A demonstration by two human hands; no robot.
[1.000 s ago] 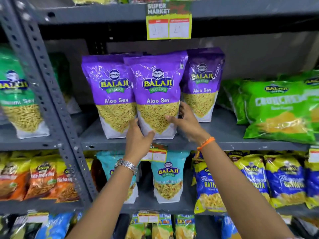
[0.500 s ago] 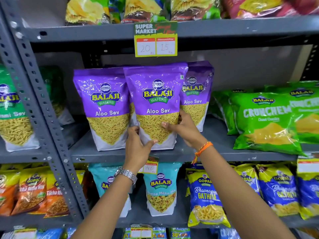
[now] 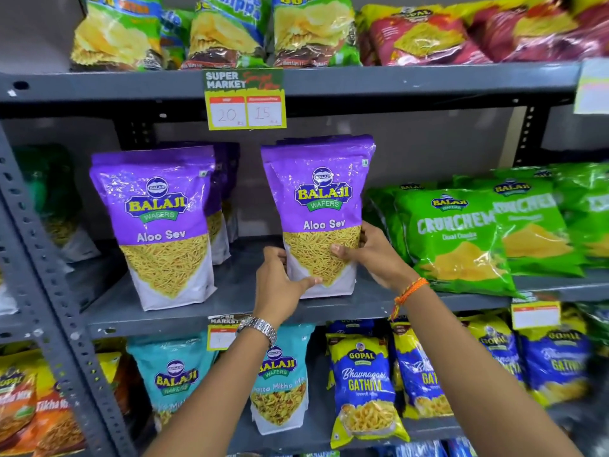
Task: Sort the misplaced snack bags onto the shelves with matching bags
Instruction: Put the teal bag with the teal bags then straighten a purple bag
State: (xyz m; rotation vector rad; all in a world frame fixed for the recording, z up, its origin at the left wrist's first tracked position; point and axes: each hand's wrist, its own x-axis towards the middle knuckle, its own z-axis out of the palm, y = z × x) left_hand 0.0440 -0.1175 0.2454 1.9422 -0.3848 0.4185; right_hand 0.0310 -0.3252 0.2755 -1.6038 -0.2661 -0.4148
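A purple Aloo Sev bag [image 3: 321, 199] stands upright on the grey middle shelf [image 3: 237, 305]. My left hand [image 3: 280, 285] grips its lower left corner, thumb across the front. My right hand [image 3: 365, 252] holds its lower right edge. A second purple Aloo Sev bag [image 3: 164, 225] stands to the left, with more purple bags [image 3: 224, 192] behind it. A gap separates the two front bags.
Green Crunchem bags [image 3: 461, 239] lean right of the held bag. Chip bags [image 3: 224, 31] and red bags [image 3: 428, 34] fill the top shelf. Teal Balaji bags [image 3: 174, 380] and blue Gopal Gathiya bags [image 3: 362, 387] stand below. A perforated grey upright [image 3: 43, 265] rises at left.
Both hands have shifted the held purple bag to the right, opening a gap from the left bag; it now covers the purple bag that stood at the right. The view tilted upward.
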